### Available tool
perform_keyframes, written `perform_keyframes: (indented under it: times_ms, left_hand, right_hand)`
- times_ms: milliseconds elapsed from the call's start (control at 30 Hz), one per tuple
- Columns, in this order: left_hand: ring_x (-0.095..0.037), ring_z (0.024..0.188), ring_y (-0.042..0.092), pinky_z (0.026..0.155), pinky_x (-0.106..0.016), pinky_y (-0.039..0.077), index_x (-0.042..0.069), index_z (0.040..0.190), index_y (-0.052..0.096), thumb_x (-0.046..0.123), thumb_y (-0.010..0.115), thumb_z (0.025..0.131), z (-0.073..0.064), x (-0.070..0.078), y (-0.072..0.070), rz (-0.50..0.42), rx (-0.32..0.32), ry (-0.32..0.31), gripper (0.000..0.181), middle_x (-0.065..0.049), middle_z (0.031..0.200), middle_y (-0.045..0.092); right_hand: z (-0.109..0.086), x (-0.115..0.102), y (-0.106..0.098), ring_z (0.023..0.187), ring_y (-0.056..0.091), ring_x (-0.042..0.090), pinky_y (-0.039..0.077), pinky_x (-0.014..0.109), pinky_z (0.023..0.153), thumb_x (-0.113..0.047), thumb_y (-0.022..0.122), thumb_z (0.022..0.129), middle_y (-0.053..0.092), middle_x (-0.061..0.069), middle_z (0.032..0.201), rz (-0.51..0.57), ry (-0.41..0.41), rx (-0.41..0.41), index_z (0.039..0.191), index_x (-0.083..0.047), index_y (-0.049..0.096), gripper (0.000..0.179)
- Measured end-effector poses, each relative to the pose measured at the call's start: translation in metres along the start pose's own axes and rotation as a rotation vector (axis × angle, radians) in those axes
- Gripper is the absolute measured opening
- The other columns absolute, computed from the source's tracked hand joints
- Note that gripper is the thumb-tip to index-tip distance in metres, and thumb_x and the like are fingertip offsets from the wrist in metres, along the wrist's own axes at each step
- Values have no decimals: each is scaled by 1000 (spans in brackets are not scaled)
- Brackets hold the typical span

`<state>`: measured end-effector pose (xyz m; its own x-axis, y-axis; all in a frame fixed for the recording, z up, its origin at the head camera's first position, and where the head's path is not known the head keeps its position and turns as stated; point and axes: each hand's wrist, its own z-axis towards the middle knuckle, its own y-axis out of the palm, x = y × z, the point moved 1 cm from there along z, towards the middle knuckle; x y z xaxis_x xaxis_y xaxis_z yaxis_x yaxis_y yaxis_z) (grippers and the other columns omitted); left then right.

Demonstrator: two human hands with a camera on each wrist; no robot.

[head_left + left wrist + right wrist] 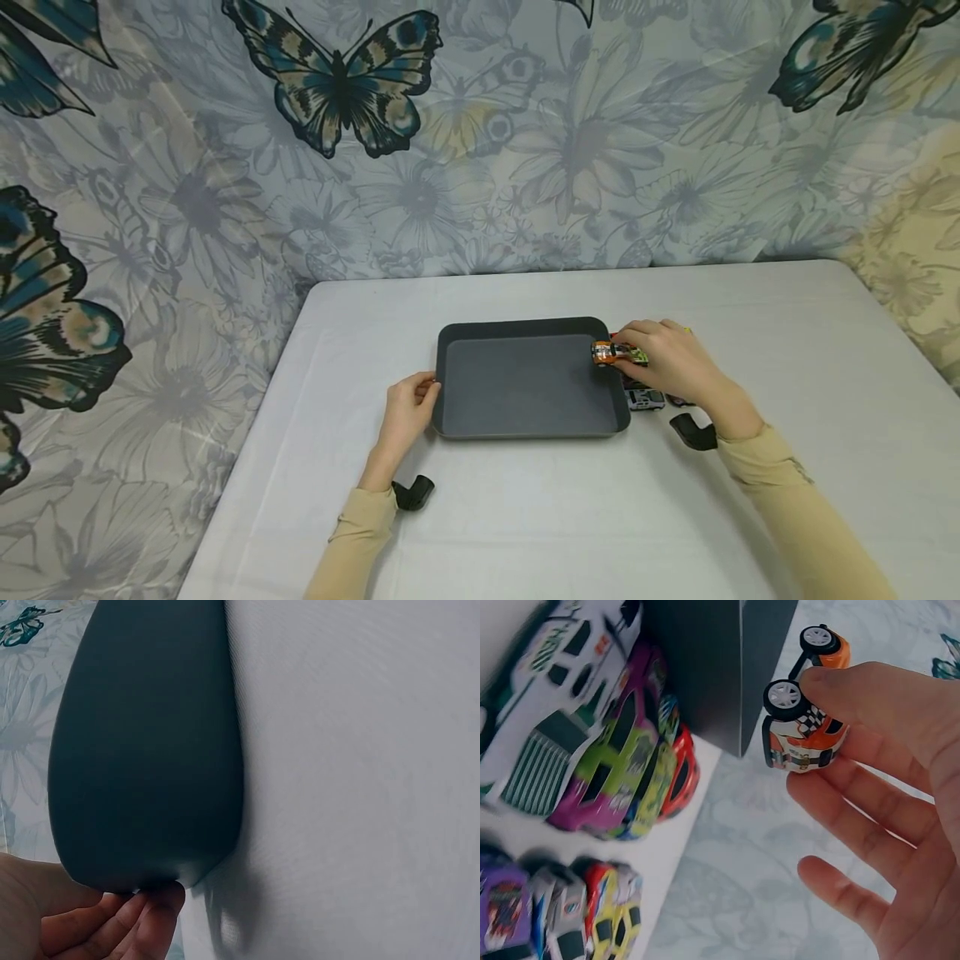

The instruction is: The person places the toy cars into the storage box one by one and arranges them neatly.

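Note:
A dark grey rectangular tray (pixel 532 387) lies on the table. At its left side my left hand (pixel 405 408) pinches the rim, thumb and curled fingers meeting at the tray's edge (pixel 150 750) in the left wrist view. My right hand (pixel 671 362) holds an orange and white toy car (pixel 810 739) between thumb and fingers, above the tray's right rim. Beside that rim stand several more toy cars, partly hidden under the right hand in the head view. Among them are a white car (pixel 566 675), a green and purple car (pixel 611 754) and a red car (pixel 682 772).
A second row in the right wrist view has a purple car (pixel 504 911), a silver car (pixel 559 907) and a red and yellow car (pixel 619 911). White cloth covers the table (pixel 525 525). Behind it hangs a butterfly-patterned backdrop (pixel 420 200).

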<state>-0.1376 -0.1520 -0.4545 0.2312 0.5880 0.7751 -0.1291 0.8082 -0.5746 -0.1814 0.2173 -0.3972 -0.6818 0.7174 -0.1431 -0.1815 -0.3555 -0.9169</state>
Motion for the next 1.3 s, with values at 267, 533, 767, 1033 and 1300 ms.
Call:
perform_keyframes:
  times_ms: [267, 533, 767, 1033, 1300]
  left_hand:
    - [-26, 73, 64, 62, -29, 55, -13, 104, 63, -3, 60, 87, 0, -2, 0, 1, 0, 3, 20, -19, 85, 65]
    - [-26, 75, 65, 64, -29, 56, -12, 105, 63, -1, 60, 88, 0, -1, 0, -4, 0, -19, 21, -20, 87, 66]
    - [-27, 76, 65, 65, -31, 56, -13, 106, 63, -1, 60, 88, 0, -1, 0, -11, -5, -11, 21, -20, 88, 66]
    - [-26, 75, 65, 65, -30, 56, -12, 105, 63, -1, 60, 88, 0, -3, 1, -10, 0, -11, 21, -20, 88, 66]
    - [-25, 75, 65, 65, -29, 56, -13, 104, 63, -1, 60, 88, 1, -3, 0, -19, -6, -14, 21, -20, 88, 66]
  right_hand:
    - [19, -3, 11, 74, 59, 21, 46, 42, 70, -13, 80, 71, 65, 7, 91, 22, -20, -40, 95, -6, 69, 27]
    - [35, -8, 20, 78, 60, 22, 46, 44, 72, -14, 78, 74, 64, 7, 93, 42, -26, -66, 97, -6, 68, 26]
    - [47, -12, 27, 76, 59, 21, 47, 42, 71, -15, 78, 75, 64, 7, 91, 43, -49, -55, 95, -6, 69, 24]
    - [60, -18, 31, 78, 60, 23, 48, 44, 73, -14, 78, 74, 64, 8, 91, 64, -69, -54, 95, -4, 69, 25]
    - [71, -24, 37, 75, 60, 21, 47, 41, 68, -14, 78, 75, 64, 7, 89, 62, -87, -84, 95, -5, 70, 24]
